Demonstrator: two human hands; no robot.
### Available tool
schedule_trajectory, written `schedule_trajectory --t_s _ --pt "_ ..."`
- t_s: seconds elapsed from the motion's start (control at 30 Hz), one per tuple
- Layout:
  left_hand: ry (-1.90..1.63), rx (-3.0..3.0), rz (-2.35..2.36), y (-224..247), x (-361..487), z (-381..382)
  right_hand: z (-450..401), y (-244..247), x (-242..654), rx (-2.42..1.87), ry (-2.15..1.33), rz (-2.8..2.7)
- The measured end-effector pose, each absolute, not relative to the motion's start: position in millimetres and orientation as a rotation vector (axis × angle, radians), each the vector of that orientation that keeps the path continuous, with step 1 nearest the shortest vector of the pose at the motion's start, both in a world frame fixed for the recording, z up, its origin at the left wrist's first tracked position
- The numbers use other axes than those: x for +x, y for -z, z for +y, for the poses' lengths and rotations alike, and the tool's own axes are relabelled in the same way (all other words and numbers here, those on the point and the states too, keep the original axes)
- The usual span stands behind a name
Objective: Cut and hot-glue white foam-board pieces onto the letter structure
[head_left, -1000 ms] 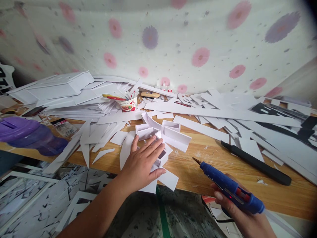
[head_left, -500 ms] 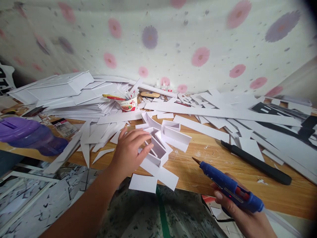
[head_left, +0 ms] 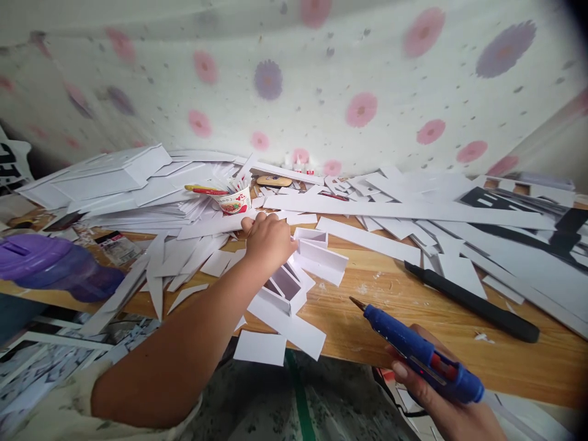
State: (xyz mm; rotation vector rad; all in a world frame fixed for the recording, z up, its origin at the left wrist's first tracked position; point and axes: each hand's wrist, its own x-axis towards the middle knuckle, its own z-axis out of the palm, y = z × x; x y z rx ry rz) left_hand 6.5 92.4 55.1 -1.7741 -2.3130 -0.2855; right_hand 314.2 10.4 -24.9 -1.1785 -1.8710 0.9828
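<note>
My left hand (head_left: 269, 240) reaches over the far end of a cluster of small white open boxes (head_left: 285, 283), its fingers bent down; what they grip, if anything, is hidden behind the hand. Flat white strips (head_left: 303, 334) lie under the boxes. A white L-shaped piece (head_left: 323, 260) and a small white box (head_left: 312, 236) are just right of my left hand. In my right hand (head_left: 432, 392), at the lower right, is a blue glue gun (head_left: 420, 352), its metal tip pointing left above the wooden table.
A black-handled cutter (head_left: 473, 300) lies to the right on the wooden table (head_left: 367, 331). White sheets (head_left: 138, 202) are piled at the left, near a purple bottle (head_left: 59, 263). A paper cup (head_left: 236, 201) holds white scraps. Long white strips (head_left: 404, 210) cross the back.
My left hand has moved forward and slightly right, from the near boxes to the far end of the cluster. My right hand still holds the glue gun. The view has shifted slightly.
</note>
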Motion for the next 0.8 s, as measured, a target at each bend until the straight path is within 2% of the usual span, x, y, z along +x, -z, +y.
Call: schedule_trajectory --t_s 0.1,0.57,0.8 --pt "0.243 -1.761 -2.318 -52.4 8.0 95.6 11.9 23.7 316.1 -1.107 -1.055 -1.993" --pt "0.282 -1.745 -2.365 -44.8 14.2 94.7 12.8 13.3 308.9 -1.006 -0.796 -2.002" --pt "0.312 -1.728 -2.446 -47.6 10.8 92.2 18.5 9.5 311.7 -0.915 -0.813 -2.099"
